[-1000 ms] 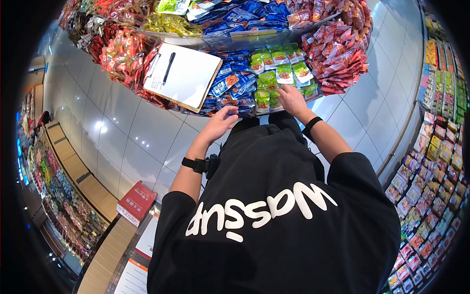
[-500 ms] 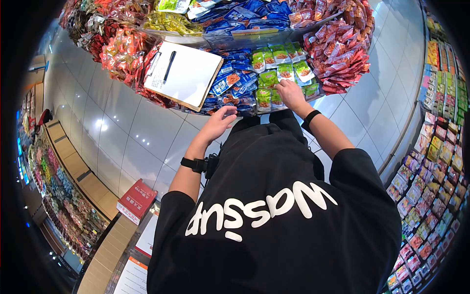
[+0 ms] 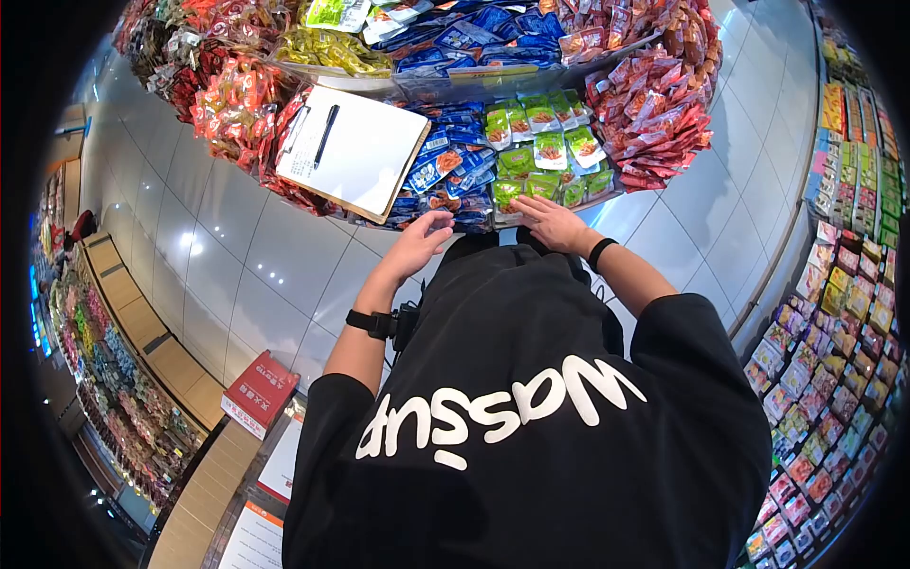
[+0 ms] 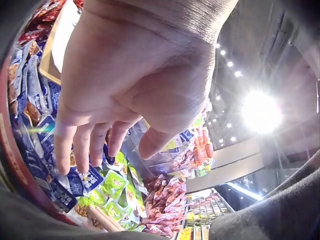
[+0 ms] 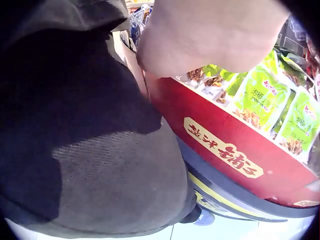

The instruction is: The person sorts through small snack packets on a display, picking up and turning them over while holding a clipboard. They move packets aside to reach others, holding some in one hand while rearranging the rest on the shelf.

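In the head view my right hand [image 3: 557, 226] lies over the near edge of the green snack packets [image 3: 550, 152], fingers fairly straight and fingertips right at the front row. The right wrist view shows only the base of that hand [image 5: 210, 40], above the green packets [image 5: 262, 97]; its fingers are hidden there. My left hand [image 3: 417, 245] hovers by the front rim, near the blue snack packets [image 3: 441, 166]. Its palm faces the left wrist camera, where the fingers [image 4: 82, 145] hang loose with nothing held, over the blue packets [image 4: 47, 135].
A clipboard with white paper [image 3: 370, 161] and a black pen [image 3: 327, 133] lies on the packets at the left. Red packets [image 3: 654, 119] heap up at the right. A red front panel [image 5: 215, 130] edges the bin. A red box [image 3: 263, 387] stands behind on the left.
My right hand has drawn back from among the green packets to their near edge, and its fingers have straightened. The left hand has stayed nearly in place.
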Demonstrator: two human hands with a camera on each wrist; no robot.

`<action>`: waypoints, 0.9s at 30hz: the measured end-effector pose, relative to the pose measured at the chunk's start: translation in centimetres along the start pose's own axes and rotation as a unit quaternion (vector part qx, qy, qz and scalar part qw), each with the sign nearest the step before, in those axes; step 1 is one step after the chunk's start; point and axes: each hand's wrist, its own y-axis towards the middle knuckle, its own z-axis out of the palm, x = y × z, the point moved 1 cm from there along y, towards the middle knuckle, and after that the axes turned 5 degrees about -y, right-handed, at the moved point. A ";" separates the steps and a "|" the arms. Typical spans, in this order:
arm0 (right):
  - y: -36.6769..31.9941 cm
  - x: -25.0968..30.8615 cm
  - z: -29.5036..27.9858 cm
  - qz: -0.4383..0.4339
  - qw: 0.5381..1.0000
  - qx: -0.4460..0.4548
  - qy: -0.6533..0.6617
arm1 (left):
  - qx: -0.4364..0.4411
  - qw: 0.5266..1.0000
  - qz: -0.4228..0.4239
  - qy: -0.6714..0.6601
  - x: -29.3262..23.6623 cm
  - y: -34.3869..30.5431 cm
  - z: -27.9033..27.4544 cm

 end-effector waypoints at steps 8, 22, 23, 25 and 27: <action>1.6 -0.7 -7.5 -0.020 0.989 -0.128 0.073 | 0.014 1.000 0.024 -0.014 0.9 1.3 -0.7; 14.3 -24.0 -30.9 0.372 0.825 -0.424 0.018 | 0.027 0.997 0.066 -0.036 -0.7 -0.6 -0.9; 15.4 -25.7 -31.1 0.396 0.824 -0.405 0.013 | 0.023 0.997 0.063 -0.049 -0.7 -0.9 -1.0; 17.4 -27.9 -31.0 0.400 0.836 -0.370 0.066 | 0.008 0.996 0.061 -0.067 -0.4 -1.4 -1.2; 18.9 -28.0 -31.3 0.402 0.842 -0.355 0.055 | -0.004 0.995 0.061 -0.083 -0.1 -1.9 -1.4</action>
